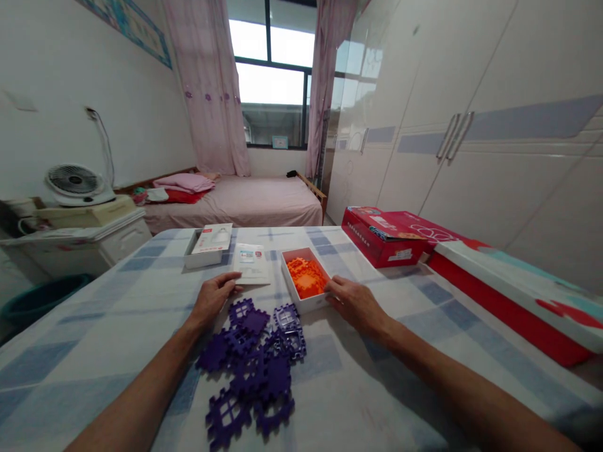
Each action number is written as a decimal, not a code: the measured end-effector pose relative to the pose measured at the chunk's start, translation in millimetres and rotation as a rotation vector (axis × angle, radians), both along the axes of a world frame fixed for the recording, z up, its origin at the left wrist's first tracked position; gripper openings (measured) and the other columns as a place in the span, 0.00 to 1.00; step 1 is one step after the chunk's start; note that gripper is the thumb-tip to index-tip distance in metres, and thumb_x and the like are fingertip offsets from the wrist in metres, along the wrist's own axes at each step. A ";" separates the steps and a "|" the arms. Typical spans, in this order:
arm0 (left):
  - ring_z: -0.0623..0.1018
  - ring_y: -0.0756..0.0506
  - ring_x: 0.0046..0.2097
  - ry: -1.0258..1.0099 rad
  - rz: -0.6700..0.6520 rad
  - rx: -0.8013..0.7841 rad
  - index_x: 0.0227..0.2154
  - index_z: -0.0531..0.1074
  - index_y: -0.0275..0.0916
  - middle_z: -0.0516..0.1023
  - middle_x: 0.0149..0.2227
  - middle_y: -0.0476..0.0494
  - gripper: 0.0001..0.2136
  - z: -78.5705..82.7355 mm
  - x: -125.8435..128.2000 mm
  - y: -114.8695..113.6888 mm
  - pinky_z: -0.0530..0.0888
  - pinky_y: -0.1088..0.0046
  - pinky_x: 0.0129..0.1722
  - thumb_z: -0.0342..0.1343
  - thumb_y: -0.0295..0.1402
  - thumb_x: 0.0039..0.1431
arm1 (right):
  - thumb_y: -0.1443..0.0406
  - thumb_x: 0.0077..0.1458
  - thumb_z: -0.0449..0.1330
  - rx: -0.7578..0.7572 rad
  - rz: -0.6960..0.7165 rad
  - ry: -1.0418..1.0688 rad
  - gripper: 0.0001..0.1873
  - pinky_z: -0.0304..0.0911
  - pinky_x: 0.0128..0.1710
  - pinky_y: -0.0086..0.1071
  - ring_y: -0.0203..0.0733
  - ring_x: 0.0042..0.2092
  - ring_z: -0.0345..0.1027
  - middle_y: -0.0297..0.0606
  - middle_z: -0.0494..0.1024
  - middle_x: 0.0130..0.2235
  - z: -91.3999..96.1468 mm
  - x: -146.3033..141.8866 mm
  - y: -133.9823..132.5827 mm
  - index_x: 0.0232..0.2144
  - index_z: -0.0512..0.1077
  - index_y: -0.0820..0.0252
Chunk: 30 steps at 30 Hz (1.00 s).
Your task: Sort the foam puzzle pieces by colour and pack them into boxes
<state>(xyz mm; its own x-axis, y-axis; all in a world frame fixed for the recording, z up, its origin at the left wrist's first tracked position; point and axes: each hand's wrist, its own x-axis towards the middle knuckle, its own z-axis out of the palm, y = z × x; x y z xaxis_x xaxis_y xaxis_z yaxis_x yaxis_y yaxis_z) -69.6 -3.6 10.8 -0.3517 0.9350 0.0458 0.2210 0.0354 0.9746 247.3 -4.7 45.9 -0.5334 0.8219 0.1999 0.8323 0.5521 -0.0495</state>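
My left hand (214,296) rests on the checked tablecloth (117,326), fingers curled loosely, fingertips beside a white leaflet (252,263) and just above a pile of several purple interlocking puzzle tiles (252,364). My right hand (355,301) lies on the table with its fingers against the near right corner of a small white box (305,276) filled with orange tiles (306,275). Neither hand lifts anything.
A white box with a lid (207,246) sits behind the leaflet. Red boxes (384,235) and a long red-and-white box (518,282) lie at the right. Beyond the table are a bed (245,201), a fan (75,183) and wardrobes (471,125).
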 end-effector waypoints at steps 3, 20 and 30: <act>0.77 0.46 0.31 -0.013 -0.003 0.002 0.42 0.75 0.30 0.80 0.26 0.43 0.23 -2.2 -1.3 1.7 0.73 0.72 0.37 0.58 0.36 0.41 | 0.67 0.58 0.50 -0.035 -0.029 0.010 0.08 0.61 0.37 0.29 0.38 0.39 0.69 0.37 0.72 0.40 2.3 36.0 -24.9 0.37 0.69 0.57; 0.77 0.45 0.31 0.028 0.007 -0.029 0.43 0.75 0.30 0.80 0.25 0.43 0.24 2.8 0.8 -2.1 0.72 0.73 0.34 0.56 0.37 0.41 | 0.70 0.57 0.50 -0.095 0.123 0.158 0.16 0.64 0.47 0.34 0.39 0.48 0.69 0.38 0.72 0.50 18.2 54.1 -43.6 0.45 0.71 0.54; 0.77 0.45 0.31 0.013 0.009 -0.031 0.43 0.74 0.29 0.80 0.25 0.43 0.24 3.1 3.0 -1.5 0.72 0.74 0.34 0.56 0.36 0.42 | 0.64 0.58 0.54 -0.071 0.104 0.505 0.08 0.64 0.36 0.29 0.35 0.36 0.69 0.38 0.75 0.39 23.3 53.7 -33.0 0.35 0.73 0.58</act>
